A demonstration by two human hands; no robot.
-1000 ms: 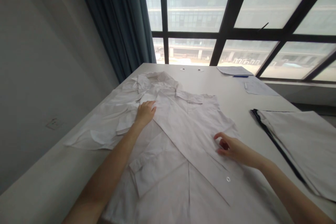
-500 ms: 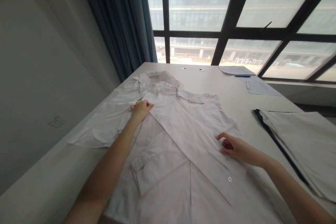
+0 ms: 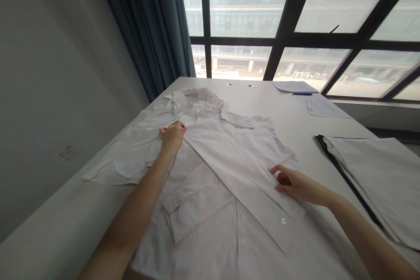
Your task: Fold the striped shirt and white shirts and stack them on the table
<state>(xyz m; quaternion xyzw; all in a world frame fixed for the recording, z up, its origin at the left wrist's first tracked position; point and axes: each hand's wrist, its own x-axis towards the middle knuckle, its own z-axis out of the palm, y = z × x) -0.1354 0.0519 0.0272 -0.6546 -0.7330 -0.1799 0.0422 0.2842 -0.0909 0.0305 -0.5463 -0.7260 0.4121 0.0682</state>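
On the counter (image 3: 249,100) to your right lies a folded cloth (image 3: 370,179) with a dark edge; ahead are papers (image 3: 294,86) and a blue pen (image 3: 302,93). A dark curtain (image 3: 147,22) hangs beside the window (image 3: 249,4), and a socket (image 3: 68,152) sits on the wall (image 3: 39,96) to your left.

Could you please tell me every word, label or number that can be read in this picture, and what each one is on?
Nothing can be read.
Sheet of paper by the blue pen: any print is too small to read.
Lower sheet of paper: any print is too blurred to read.
White shirt: no label or print shows.
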